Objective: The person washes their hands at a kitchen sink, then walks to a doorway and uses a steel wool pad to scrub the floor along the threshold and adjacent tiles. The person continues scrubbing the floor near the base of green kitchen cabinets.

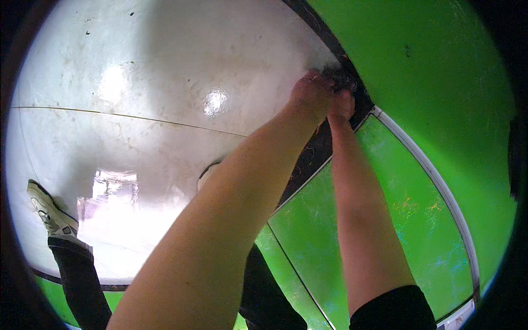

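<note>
My left hand (312, 91) and my right hand (342, 102) are close together near the dark border strip (313, 159) between the pale glossy floor (185, 66) and the green surface (412, 62). Just beyond the fingertips lies a dark, blurry object or patch (339, 76); whether it is held cannot be told. The fingers of both hands are partly hidden and blurred.
A light sneaker (51, 210) on a dark-trousered leg stands at the lower left; part of another shoe (208, 175) shows beside the left forearm. A grey metal-like trim (433, 173) curves across the green area at right. A thin seam crosses the pale floor.
</note>
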Tool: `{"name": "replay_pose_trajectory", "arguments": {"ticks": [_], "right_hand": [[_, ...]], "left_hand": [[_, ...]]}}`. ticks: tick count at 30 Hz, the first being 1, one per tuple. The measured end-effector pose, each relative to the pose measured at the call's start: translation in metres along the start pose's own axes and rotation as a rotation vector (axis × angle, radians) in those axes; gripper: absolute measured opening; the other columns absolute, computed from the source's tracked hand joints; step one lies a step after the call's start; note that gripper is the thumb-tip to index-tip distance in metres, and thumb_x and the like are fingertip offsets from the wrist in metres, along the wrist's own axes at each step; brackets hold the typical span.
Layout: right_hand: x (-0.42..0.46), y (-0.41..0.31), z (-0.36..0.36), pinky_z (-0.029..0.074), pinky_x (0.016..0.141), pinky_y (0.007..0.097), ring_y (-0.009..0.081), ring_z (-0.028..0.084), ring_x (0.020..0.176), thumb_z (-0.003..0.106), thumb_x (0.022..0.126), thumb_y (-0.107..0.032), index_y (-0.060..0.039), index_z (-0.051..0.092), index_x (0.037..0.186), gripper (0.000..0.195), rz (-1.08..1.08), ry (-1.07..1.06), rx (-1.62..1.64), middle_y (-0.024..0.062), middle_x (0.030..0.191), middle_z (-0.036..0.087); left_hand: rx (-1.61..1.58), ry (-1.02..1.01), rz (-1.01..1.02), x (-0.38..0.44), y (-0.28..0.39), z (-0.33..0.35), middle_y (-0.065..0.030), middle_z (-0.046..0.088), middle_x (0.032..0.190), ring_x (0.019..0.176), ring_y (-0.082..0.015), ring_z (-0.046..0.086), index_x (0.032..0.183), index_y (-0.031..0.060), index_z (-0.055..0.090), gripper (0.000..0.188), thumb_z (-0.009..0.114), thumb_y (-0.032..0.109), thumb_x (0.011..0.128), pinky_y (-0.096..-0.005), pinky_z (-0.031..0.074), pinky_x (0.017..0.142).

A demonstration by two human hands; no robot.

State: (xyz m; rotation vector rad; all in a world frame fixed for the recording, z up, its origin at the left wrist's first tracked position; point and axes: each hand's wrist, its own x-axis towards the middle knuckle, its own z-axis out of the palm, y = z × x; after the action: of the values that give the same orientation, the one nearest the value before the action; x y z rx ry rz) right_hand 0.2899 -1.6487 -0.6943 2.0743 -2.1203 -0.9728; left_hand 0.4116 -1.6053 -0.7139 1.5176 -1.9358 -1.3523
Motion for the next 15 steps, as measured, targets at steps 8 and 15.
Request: {"name": "replay_pose_trajectory", "arguments": {"ticks": [8, 15], "right_hand": [[-0.013, 0.012, 0.024, 0.051, 0.068, 0.042, 0.0333, 0.062, 0.077, 0.055, 0.075, -0.038, -0.0041, 0.063, 0.081, 0.036, -0.106, -0.162, -0.051, 0.017, 0.082, 0.063], [-0.175, -0.012, 0.048, 0.051, 0.067, 0.0419, 0.034, 0.062, 0.075, 0.056, 0.076, -0.034, -0.0023, 0.063, 0.077, 0.033, 0.145, -0.376, -0.039, 0.0191, 0.081, 0.063]], "left_hand": [[0.068, -0.183, 0.005, -0.02, 0.001, -0.041, -0.0057, 0.047, 0.125, 0.118, -0.0161, 0.04, 0.117, 0.0128, 0.049, 0.052, 0.063, 0.022, 0.067, -0.0356, 0.019, 0.105], [0.012, -0.369, 0.024, -0.147, 0.001, 0.007, -0.0079, 0.043, 0.127, 0.124, -0.0198, 0.033, 0.122, 0.0091, 0.044, 0.055, 0.057, 0.023, 0.07, -0.0379, 0.014, 0.106]]}}
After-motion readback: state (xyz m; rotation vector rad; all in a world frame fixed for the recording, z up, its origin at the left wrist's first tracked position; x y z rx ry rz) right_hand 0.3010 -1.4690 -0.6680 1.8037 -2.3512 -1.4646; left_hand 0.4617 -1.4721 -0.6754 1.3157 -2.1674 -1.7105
